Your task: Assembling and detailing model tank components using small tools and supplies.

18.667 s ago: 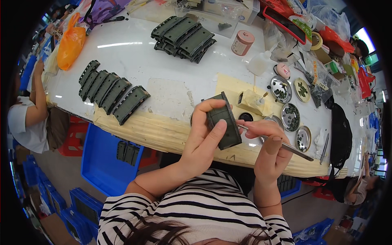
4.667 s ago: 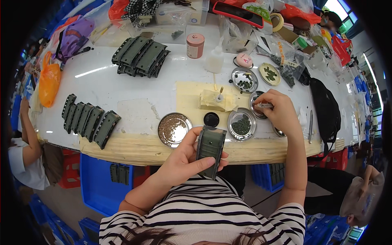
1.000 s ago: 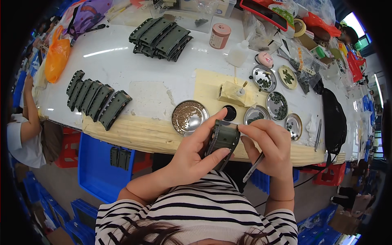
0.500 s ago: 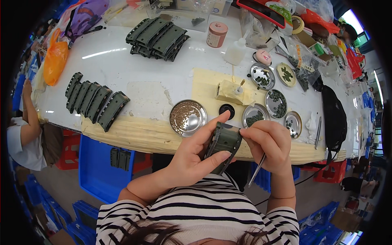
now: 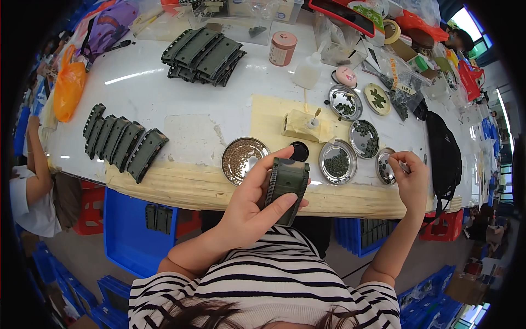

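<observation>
Head view: work looked partway, one green curved part (image 5: 289,178) in hand
Left hand (image 5: 249,211): gripped it near table edge (image 5: 170,189)
Right hand (image 5: 412,178): bent over small dish (image 5: 378,164), hold couldn't be told
Row (image 5: 121,141), stack (image 5: 205,54): lay apart, whether finished unclear

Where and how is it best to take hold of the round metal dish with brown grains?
Probably at the left rim of the round metal dish, coming from the left: that side faces open tabletop, while the left hand with the green curved piece is close on the right. The dish is shallow and the brown grains look loose, so keep it level.
</observation>
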{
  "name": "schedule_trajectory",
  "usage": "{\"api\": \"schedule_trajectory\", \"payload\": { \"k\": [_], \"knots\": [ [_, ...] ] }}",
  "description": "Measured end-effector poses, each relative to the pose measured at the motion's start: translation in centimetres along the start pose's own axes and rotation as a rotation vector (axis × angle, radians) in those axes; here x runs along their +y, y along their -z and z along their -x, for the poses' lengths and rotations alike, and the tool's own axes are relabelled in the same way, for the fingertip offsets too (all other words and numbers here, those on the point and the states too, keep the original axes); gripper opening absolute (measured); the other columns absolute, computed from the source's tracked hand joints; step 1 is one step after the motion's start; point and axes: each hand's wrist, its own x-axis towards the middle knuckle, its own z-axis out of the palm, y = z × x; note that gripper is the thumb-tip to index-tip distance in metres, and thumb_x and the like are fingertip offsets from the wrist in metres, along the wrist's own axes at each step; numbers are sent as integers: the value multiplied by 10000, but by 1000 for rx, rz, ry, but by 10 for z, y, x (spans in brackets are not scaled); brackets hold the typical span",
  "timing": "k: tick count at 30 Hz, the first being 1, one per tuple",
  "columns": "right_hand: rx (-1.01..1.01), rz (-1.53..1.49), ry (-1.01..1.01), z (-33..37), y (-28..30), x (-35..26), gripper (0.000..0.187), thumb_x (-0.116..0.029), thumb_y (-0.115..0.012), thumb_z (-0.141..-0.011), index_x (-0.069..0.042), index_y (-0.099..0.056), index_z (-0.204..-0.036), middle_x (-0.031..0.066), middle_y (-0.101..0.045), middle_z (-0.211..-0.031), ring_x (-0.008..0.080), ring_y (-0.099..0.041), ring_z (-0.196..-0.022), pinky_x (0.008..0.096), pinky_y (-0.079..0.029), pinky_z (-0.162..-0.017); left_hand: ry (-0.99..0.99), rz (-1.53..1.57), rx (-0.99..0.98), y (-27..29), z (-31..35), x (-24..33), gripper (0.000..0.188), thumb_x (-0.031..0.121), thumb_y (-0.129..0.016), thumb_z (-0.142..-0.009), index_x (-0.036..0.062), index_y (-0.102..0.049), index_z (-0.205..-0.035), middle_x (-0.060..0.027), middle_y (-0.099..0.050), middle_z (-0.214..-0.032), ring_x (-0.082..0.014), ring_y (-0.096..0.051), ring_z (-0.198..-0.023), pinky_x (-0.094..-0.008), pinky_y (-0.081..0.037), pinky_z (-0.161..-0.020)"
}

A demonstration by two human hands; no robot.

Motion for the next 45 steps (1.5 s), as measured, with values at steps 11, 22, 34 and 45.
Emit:
{"api": "schedule_trajectory", "payload": {
  "k": [11,22,34,45],
  "knots": [
    [-144,184,-74,-6,-8,17,159,-133,-638,-837,10,-573,-808,114,-554,-663,216,-504,-607,336,-400,-581,30,14,39,-3,0,3,579,-23,-478,-933,25,-214,-1446,-107,-493,-1216,-150,-517,-1125,-340,-502,-944],
    [92,154,155,1,-7,3,178,101,-509,-765,-9,-521,-905,142,-579,-853,336,-550,-705,370,-451,-647,-88,-133,14,-1,2,-9,386,23,-470,-957,31,-359,-1327,-159,-479,-1286,-188,-595,-1060,-349,-520,-904],
    [-25,-283,878,26,-45,-124,313,-13,-653,-683,-20,-640,-996,84,-648,-896,143,-560,-577,257,-404,-483,-119,-292,50,-4,-1,-12,154,185,-488,-986,57,-569,-955,-7,-594,-839,-138,-452,-814,-278,-348,-824],
    [30,-303,833,35,-55,-128,305,-19,-702,-690,-31,-659,-991,70,-676,-849,133,-555,-549,253,-394,-477,-262,-418,92,3,-5,-18,143,145,-477,-981,36,-560,-939,-33,-554,-846,-175,-444,-816,-275,-361,-767]
  ]
}}
